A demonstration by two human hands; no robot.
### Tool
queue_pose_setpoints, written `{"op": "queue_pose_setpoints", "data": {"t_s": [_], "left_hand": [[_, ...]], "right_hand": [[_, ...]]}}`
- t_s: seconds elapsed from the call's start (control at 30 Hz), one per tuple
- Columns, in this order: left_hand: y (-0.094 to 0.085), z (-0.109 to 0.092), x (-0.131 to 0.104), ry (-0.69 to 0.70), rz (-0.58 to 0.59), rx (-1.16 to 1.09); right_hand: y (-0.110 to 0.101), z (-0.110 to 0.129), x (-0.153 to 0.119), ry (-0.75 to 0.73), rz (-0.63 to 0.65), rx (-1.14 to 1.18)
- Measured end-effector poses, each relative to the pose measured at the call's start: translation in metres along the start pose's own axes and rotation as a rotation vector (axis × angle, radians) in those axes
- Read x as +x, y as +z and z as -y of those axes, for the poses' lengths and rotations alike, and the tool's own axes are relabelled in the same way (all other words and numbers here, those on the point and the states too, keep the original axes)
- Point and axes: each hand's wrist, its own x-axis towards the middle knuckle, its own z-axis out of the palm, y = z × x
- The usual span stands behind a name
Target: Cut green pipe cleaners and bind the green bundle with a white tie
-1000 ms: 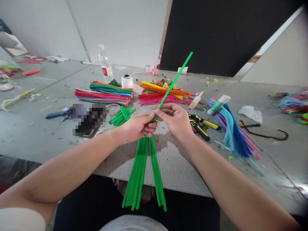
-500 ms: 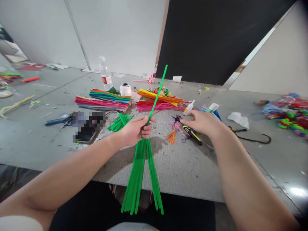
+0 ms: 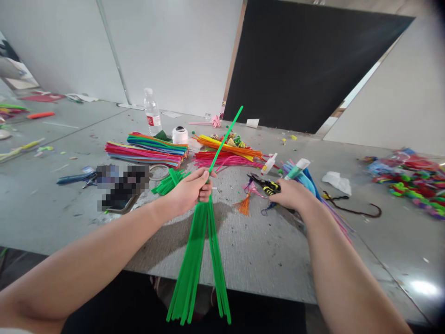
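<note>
My left hand is closed round green pipe cleaners. One green pipe cleaner sticks up past the thumb, and a long bundle of green pipe cleaners hangs below the fist, split into two groups, over the table's front edge. On the right, my right hand is closed over the handles of black and yellow pliers, whose jaws point left; the handle ends are hidden by the palm. Close by lie an orange tassel and a small white glue bottle.
Behind my hands lie multicoloured pipe cleaners, red and orange ones, a white thread spool and a water bottle. Short green pieces and a phone are left. Crumpled tissue and a colourful pile lie right.
My right hand has come down onto the pliers and closed on their handles; before, it hovered open beside them. My left hand keeps its hold on the green pipe cleaners. The view has shifted slightly.
</note>
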Motion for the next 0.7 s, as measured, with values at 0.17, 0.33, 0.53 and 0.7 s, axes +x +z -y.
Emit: {"op": "queue_pose_setpoints", "data": {"t_s": [0.17, 0.33, 0.53, 0.7], "left_hand": [[-0.002, -0.003, 0.001, 0.130, -0.035, 0.079], [-0.006, 0.001, -0.001, 0.367, -0.027, 0.286], [-0.003, 0.004, -0.012, 0.481, -0.084, 0.402], [0.000, 0.001, -0.017, 0.548, -0.088, 0.490]], "right_hand": [[-0.012, 0.008, -0.016, 0.081, -0.243, -0.071], [-0.018, 0.015, -0.023, -0.158, -0.506, 0.219], [-0.013, 0.044, -0.033, -0.658, -0.658, 0.455], [-0.005, 0.070, -0.042, -0.758, -0.698, 0.510]]}}
